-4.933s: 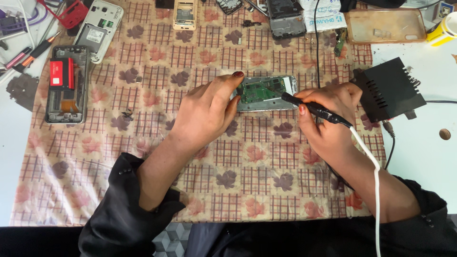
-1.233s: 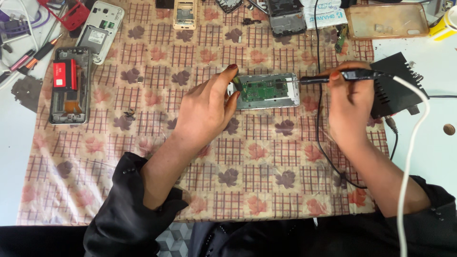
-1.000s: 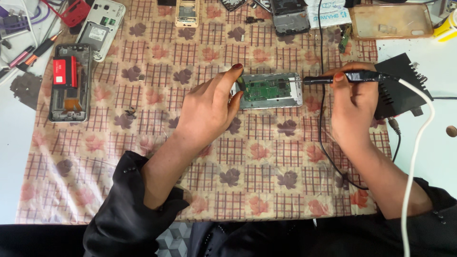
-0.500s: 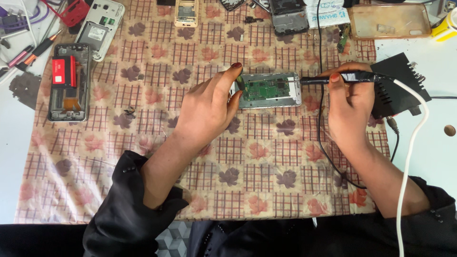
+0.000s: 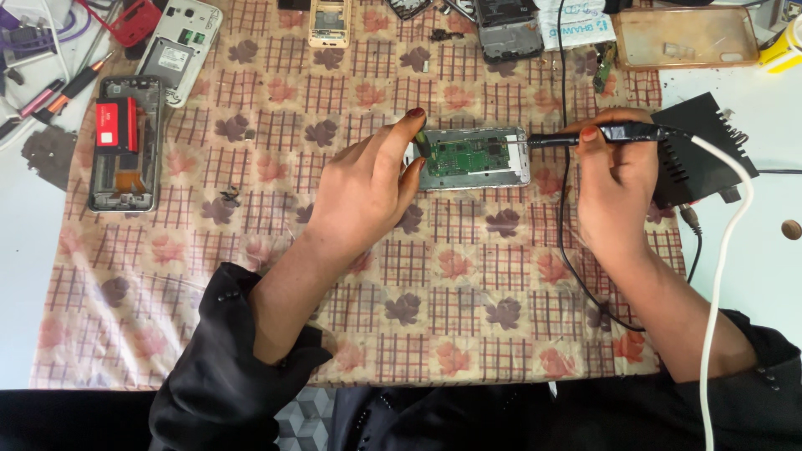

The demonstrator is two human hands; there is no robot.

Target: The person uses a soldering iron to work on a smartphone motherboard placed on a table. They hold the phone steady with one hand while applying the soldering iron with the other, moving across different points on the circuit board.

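Observation:
An opened phone (image 5: 474, 158) with a bare green circuit board lies on the patterned cloth (image 5: 251, 276) at mid-table. My left hand (image 5: 368, 188) rests against its left end, index finger and thumb pinching the edge. My right hand (image 5: 614, 179) grips a black pen-shaped soldering tool (image 5: 597, 135) with a white cable (image 5: 725, 250). The tool lies level, its tip at the phone's right end.
A black box-shaped unit (image 5: 700, 150) sits right of my right hand, wires trailing. A dismantled phone with a red battery (image 5: 123, 142) lies far left, a white phone back (image 5: 177, 50) above it. More phone parts and a clear case (image 5: 685, 38) line the far edge.
Since nearly five seconds ago my right hand has swung the soldering tool from over the board out to the phone's right end, held level. My left hand has stayed on the phone.

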